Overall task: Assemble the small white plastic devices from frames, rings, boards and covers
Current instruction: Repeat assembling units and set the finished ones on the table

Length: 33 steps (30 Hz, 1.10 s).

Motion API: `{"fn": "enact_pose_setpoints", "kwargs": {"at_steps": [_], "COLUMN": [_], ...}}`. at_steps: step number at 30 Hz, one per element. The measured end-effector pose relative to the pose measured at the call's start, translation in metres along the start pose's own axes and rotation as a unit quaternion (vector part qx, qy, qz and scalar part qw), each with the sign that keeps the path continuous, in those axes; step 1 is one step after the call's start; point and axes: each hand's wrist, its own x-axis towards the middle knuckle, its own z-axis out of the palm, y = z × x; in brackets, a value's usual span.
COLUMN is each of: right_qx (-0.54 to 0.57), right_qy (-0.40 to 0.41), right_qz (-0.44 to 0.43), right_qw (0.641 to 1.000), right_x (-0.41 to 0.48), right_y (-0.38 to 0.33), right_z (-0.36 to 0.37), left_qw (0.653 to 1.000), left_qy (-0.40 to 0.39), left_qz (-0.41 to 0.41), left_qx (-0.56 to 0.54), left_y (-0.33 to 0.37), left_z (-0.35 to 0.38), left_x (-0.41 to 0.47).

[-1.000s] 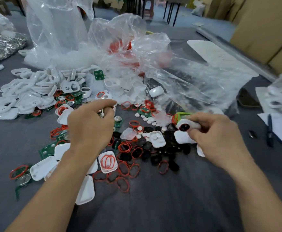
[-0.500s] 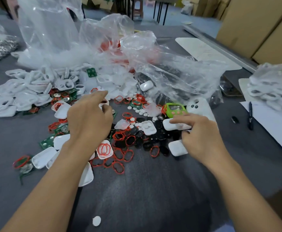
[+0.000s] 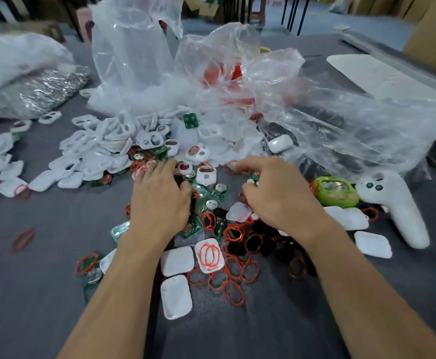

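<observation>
Grasp of left hand point(image 3: 159, 200) and right hand point(image 3: 279, 198) cannot be determined (fingertips among parts); loose rings point(image 3: 233, 291), boards point(image 3: 209, 195) and covers point(image 3: 176, 296) are scattered around both; most work judged outstanding.

Assembly workshop: bulk plastic bags point(image 3: 134, 60), heaped white frames point(image 3: 103, 143), cardboard boxes point(image 3: 431, 27).

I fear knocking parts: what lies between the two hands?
Head view: between the left hand and right hand lie green boards and a white frame.
</observation>
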Motion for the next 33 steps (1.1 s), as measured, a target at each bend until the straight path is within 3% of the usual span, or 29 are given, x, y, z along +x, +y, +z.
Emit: {"fn": "enact_pose_setpoints", "kwargs": {"at_steps": [4,7,9,12,14,18,20,23,26,30,33], "right_qx": [-0.075,-0.113,-0.127,-0.109,-0.053,-0.033,-0.066,-0.046,-0.001,0.030,0.006], "right_qy": [-0.043,-0.136,-0.149,-0.081,0.006,0.174,0.215,0.234,0.198,0.061,-0.028], "right_qz": [0.039,0.118,0.139,0.110,0.128,0.182,0.198,0.150,0.074,0.014,0.008], "right_qw": [0.995,0.977,0.971,0.985,0.990,0.967,0.954,0.960,0.977,0.998,1.000], "right_x": [-0.051,-0.102,-0.127,-0.139,-0.133,-0.126,-0.127,-0.113,-0.074,-0.012,0.026], "right_y": [0.033,0.053,0.060,0.067,0.070,0.077,0.076,0.063,0.033,-0.002,-0.014], "right_z": [-0.057,-0.086,-0.087,-0.078,-0.075,-0.068,-0.065,-0.058,-0.032,0.019,0.047], "left_qw": [0.999,0.995,0.986,0.981,0.982,0.985,0.989,0.996,0.998,0.993,0.989], "left_qy": [0.025,0.036,0.043,0.042,0.030,0.030,0.037,0.014,-0.016,-0.035,-0.010], "left_qz": [-0.003,0.065,0.108,0.152,0.164,0.154,0.133,0.080,0.056,0.111,0.120], "left_qx": [-0.039,0.068,0.119,0.112,0.094,0.072,0.051,0.034,0.008,-0.002,-0.082], "left_y": [0.010,0.022,0.035,0.058,0.066,0.059,0.050,0.036,0.028,0.025,0.023], "left_z": [-0.006,-0.011,-0.012,-0.010,-0.007,-0.005,-0.006,-0.007,-0.003,0.007,0.005], "left_x": [0.000,-0.006,-0.014,-0.027,-0.032,-0.032,-0.028,-0.018,-0.015,-0.015,-0.009]}}
